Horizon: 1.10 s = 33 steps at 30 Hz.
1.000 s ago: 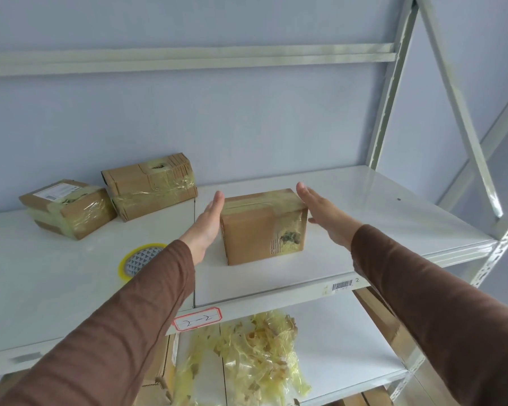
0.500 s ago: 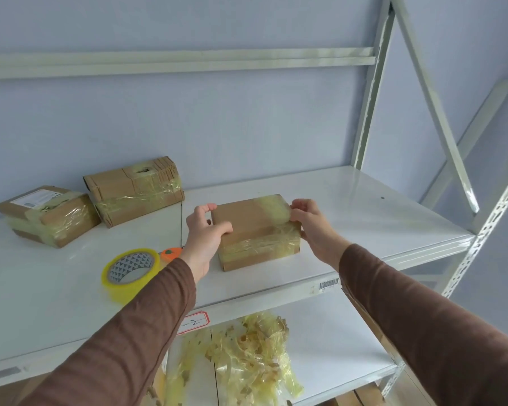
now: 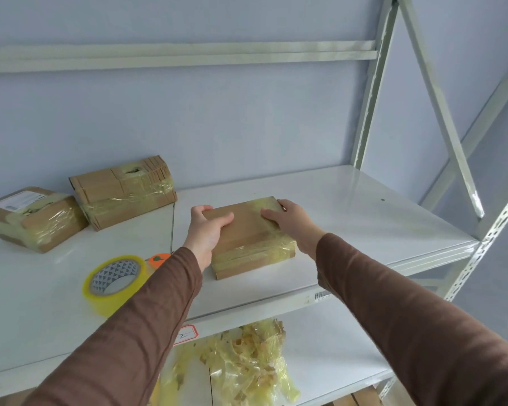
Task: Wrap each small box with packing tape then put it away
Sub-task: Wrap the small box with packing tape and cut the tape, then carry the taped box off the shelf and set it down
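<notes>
One second ago the small box point(image 3: 248, 235) stood upright on the shelf point(image 3: 349, 218), with the two hands flat against its left and right sides. Now it lies flat on its wide face, and its long taped side faces near. The left hand point(image 3: 206, 230) has moved on top of the left edge and curls over it, thumb on the top face. The right hand point(image 3: 291, 222) now holds the far right corner, its thumb also on the top face.
</notes>
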Motion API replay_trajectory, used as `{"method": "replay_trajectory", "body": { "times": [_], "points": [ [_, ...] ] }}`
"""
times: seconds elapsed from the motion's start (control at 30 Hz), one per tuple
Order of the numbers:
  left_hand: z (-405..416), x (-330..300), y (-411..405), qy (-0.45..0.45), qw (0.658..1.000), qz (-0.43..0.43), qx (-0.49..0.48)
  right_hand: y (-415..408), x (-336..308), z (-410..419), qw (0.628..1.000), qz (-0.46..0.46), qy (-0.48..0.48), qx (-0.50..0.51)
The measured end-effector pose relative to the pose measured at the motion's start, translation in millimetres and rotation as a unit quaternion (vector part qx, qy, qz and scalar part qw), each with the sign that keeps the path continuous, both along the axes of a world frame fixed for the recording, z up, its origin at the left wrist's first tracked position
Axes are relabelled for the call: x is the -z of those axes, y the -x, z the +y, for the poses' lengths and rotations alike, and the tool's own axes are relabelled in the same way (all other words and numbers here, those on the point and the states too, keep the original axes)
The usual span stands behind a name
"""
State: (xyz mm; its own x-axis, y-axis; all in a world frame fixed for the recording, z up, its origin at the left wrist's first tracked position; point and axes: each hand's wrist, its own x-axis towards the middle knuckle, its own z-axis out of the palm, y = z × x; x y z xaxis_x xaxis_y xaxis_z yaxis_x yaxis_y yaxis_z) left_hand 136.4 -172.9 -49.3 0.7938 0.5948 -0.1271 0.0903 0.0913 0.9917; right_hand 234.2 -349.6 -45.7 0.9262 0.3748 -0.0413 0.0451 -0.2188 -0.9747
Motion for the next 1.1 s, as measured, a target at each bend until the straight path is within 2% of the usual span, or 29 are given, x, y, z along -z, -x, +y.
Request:
{"method": "replay_trajectory", "body": {
  "times": [0.07, 0.13, 0.2, 0.23, 0.27, 0.33, 0.4, 0.57, 0.73, 0.9, 1.1],
  "points": [
    [-7.6, 3.2, 0.6, 0.022, 0.999, -0.024, -0.032, -11.1, -9.1, -1.5, 0.993, -0.063, 0.097, -0.009],
    [-13.9, 5.7, 3.2, 0.032, 0.997, -0.047, -0.053, -26.7, -20.2, 0.5, 0.948, -0.178, 0.262, 0.033],
    [-21.0, 9.7, 7.0, 0.016, 0.998, -0.047, -0.043, -38.5, -27.7, 2.2, 0.91, -0.237, 0.327, 0.097],
    [-26.9, 12.0, 9.4, 0.003, 0.999, -0.042, -0.03, -42.7, -28.7, 3.2, 0.916, -0.226, 0.314, 0.107],
    [-33.0, 15.4, 12.4, -0.005, 0.999, -0.038, -0.01, -45.3, -27.8, 3.7, 0.94, -0.186, 0.267, 0.099],
    [-42.8, 19.4, 16.1, -0.003, 0.999, -0.035, 0.031, -45.7, -21.3, 1.8, 0.985, -0.087, 0.132, 0.074],
    [-42.5, 17.9, 16.1, -0.016, 0.998, -0.023, 0.051, -42.9, -13.7, -4.9, 0.996, -0.042, 0.032, 0.074],
    [-25.8, 19.5, 6.2, 0.004, 1.0, -0.016, -0.001, -21.2, 5.2, -28.6, 0.995, -0.002, -0.042, 0.086],
    [-50.5, 19.4, -5.4, 0.06, 0.996, 0.026, 0.06, 13.5, 13.2, -32.0, 0.997, 0.016, -0.074, 0.006],
    [-85.0, 8.6, -5.2, 0.047, 0.99, -0.071, 0.113, 24.7, 15.9, -62.6, 0.986, 0.01, -0.163, 0.044],
    [-163.4, -0.6, -17.2, 0.001, 0.969, -0.161, 0.189, 45.8, 26.1, -142.3, 0.956, -0.054, -0.236, 0.164]
  ]
}}
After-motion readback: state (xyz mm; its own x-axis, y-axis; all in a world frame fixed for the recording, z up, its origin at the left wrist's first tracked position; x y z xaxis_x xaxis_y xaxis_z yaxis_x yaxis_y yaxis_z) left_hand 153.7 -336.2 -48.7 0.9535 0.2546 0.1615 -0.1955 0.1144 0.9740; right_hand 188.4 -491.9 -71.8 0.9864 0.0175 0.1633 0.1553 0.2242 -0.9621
